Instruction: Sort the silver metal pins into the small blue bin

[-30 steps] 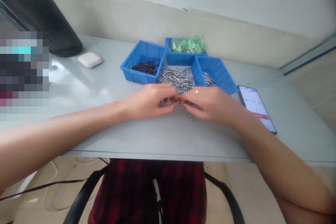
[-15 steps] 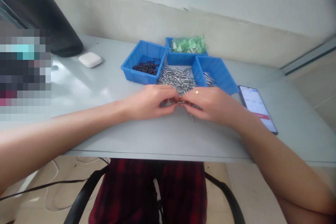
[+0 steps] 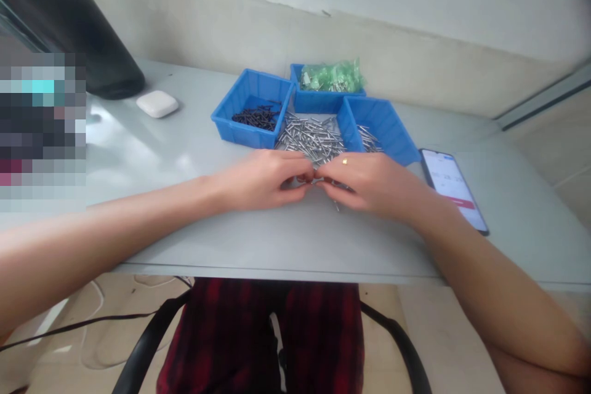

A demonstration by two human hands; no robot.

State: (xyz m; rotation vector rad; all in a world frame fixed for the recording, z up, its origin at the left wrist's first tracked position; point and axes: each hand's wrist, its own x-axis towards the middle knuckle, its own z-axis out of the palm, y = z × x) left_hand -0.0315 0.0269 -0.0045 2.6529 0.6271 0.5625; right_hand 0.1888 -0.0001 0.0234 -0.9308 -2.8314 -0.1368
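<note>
My left hand (image 3: 272, 178) and my right hand (image 3: 369, 181) meet fingertip to fingertip just in front of a pile of thin silver metal pins (image 3: 314, 135), which look like blind rivets. Both are closed in a pinch. A bit of a silver pin (image 3: 316, 181) shows between the fingertips; most of it is hidden. Another pin (image 3: 337, 204) sticks out below my right fingers. A blue bin (image 3: 231, 126) holding black screws (image 3: 256, 117) stands left of the pile. On its right, a second blue bin (image 3: 392, 129) contains some silver pins.
Behind the pile a third blue bin (image 3: 318, 102) holds a green plastic bag (image 3: 332, 77). A phone (image 3: 450, 188) lies right of my right hand. A white case (image 3: 157, 104) and a dark cylinder (image 3: 106, 55) are at the left. The table's front edge (image 3: 277, 272) runs before my lap.
Both hands stay pinched together in almost the same place, with only a slight shift of the fingertips. The bins and the pile look unchanged.
</note>
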